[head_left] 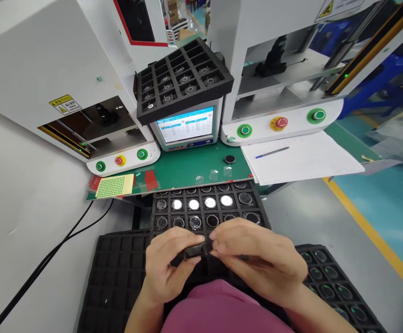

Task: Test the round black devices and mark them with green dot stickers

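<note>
My left hand (pixel 168 259) and my right hand (pixel 257 256) meet low in the middle, both pinching a small black watch case (pixel 195 251) seen edge-on. Fingers cover much of it, and its face is hidden. Right behind the hands lies a black foam tray (pixel 262 210) with round watch cases in its cells, several with bright, reflecting faces such as this watch case (pixel 210 202). Another dark watch case (pixel 229 159) rests alone on the green table (pixel 184 166), close to pieces of clear film (pixel 214 175).
Two white machines with buttons flank a screen (pixel 187 125); a tilted foam tray (pixel 187 104) of watch parts rests above it. Papers (pixel 302 159) and a pen (pixel 273 152) lie right, a green-dot sticker sheet (pixel 114 186) left. More foam trays stand low at left (pixel 114 277) and right (pixel 343 273).
</note>
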`<state>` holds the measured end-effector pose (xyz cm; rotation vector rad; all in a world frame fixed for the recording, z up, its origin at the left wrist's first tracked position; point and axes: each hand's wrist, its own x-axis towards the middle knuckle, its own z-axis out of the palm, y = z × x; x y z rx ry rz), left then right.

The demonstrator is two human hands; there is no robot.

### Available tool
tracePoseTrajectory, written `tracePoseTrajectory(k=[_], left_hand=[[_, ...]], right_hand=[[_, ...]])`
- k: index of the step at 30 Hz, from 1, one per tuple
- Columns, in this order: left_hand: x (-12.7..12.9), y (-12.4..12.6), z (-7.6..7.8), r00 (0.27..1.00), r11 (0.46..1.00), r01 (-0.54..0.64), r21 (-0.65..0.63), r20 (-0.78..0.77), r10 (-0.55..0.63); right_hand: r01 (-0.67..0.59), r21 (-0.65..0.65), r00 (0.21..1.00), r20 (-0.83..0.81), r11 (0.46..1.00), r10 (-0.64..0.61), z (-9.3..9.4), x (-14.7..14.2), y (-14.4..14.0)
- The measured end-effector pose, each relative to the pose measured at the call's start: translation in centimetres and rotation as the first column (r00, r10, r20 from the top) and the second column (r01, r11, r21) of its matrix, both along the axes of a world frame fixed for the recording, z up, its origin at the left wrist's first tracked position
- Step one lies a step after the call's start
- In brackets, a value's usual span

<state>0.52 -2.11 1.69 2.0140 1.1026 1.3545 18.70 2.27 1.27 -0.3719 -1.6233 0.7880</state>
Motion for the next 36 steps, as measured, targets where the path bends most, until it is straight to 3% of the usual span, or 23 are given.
tracePoseTrajectory(k=[4, 8, 13, 20, 30, 36], left_hand=[[0.1, 0.0, 0.1, 0.998, 0.999, 0.045, -0.009, -0.037, -0.045], [0.3, 0.1, 0.1, 0.998, 0.999, 0.044, 0.005, -0.039, -0.044], [0.7, 0.0, 0.2, 0.999, 0.998, 0.002, 0.065, -0.039, 0.001], [0.9, 0.0, 0.1, 1.000, 0.992, -0.013, 0.127, 0.007, 0.013], [0.7, -0.1, -0.2, 0.998, 0.997, -0.003, 0.076, 0.066, -0.002], [0.6, -0.1, -0.4, 0.996, 0.995, 0.042, 0.096, 0.078, -0.050]], right_hand=[[-0.146, -0.003, 0.980, 0.136, 0.989, 0.145, 0.3, 0.8, 0.6], [-0.170, -0.035, 0.964, 0.201, 0.985, 0.174, -0.2, 1.1, 0.5], [-0.110, -0.035, 0.991, 0.068, 0.993, 0.112, -0.9, 0.4, -0.1], [0.032, -0.039, 0.992, -0.121, 0.999, -0.037, -0.2, -0.5, -0.4], [0.029, 0.026, 0.995, -0.091, 0.999, -0.026, -0.2, -0.4, -0.4], [-0.021, 0.064, 0.999, 0.045, 0.998, 0.018, 0.5, 0.5, -0.1]])
